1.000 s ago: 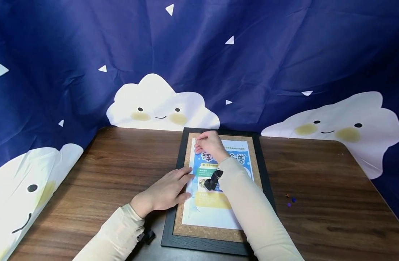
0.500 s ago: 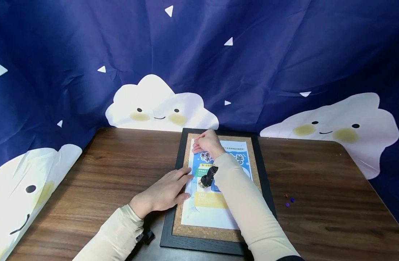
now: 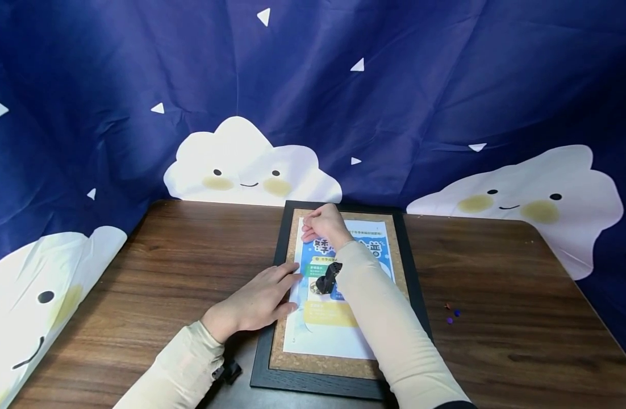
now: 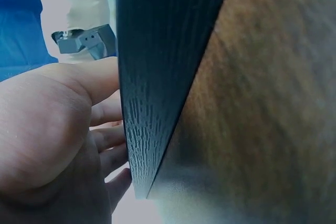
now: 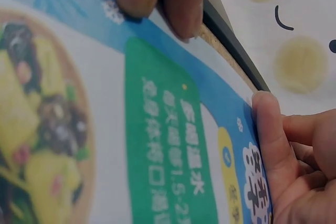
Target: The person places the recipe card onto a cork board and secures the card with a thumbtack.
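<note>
A printed poster (image 3: 328, 341) with blue, green and yellow panels lies on a cork board (image 3: 318, 363) in a black frame (image 3: 318, 382). At the poster's upper left corner is my right hand (image 3: 325, 224), its fingers bent and thumb side toward the paper. Whatever may sit between its fingertips is hidden, also in the right wrist view. My left hand (image 3: 257, 298) lies across the frame's left side, fingers extended, fingertips on the poster's left edge. From the left wrist view, its fingers reach over the black frame edge (image 4: 152, 77).
Tiny orange (image 3: 448, 305), blue (image 3: 457, 313) and purple pieces (image 3: 449, 321), too small to identify surely, lie on the wooden table (image 3: 502, 284) right of the frame. A blue curtain with cloud prints (image 3: 251, 165) hangs behind the table.
The view has shifted slightly. My right hand has settled marginally at the poster's upper left corner, and its forearm has tilted a little. The left hand keeps its place.
</note>
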Demonstrator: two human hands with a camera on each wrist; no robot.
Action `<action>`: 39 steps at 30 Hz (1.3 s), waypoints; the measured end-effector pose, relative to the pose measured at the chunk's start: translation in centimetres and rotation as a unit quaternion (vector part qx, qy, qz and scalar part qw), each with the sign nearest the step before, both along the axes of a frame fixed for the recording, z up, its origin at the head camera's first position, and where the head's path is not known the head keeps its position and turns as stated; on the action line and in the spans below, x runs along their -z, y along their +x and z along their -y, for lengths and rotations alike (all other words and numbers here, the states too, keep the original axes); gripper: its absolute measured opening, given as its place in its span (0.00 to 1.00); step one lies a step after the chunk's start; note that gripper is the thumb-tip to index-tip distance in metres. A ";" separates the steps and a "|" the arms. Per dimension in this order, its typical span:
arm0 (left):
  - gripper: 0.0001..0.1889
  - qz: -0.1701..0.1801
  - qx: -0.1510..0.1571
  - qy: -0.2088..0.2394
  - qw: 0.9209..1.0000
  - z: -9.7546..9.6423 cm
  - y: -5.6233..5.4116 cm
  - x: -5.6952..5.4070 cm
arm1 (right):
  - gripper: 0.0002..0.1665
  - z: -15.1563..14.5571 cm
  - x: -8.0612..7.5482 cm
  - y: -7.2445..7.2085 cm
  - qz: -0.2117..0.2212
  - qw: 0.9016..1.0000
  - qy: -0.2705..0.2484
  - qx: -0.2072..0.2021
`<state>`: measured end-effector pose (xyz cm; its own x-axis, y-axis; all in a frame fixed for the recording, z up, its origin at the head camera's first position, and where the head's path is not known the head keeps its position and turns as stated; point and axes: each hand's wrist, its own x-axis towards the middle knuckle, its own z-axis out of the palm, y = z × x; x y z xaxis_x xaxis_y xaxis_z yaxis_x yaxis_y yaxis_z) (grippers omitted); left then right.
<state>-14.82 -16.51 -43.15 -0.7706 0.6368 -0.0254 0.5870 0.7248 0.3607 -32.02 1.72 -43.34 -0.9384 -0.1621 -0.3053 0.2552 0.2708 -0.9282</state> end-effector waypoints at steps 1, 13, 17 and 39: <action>0.31 -0.001 0.000 0.000 1.000 0.0 0.0 0.0 | 0.13 0.0 0.1 0.0 -0.003 1.000 0.003 -0.001; 0.31 0.004 0.002 0.004 1.000 0.0 0.1 0.0 | 0.13 0.1 0.6 0.0 -0.025 0.999 0.045 -0.002; 0.30 -0.003 0.004 0.003 1.000 0.0 0.1 0.0 | 0.14 -0.2 0.6 0.0 -0.029 0.999 0.036 -0.016; 0.30 -0.013 0.007 0.000 1.000 0.0 0.2 0.0 | 0.12 0.1 0.7 -0.4 -0.007 0.999 0.030 -0.012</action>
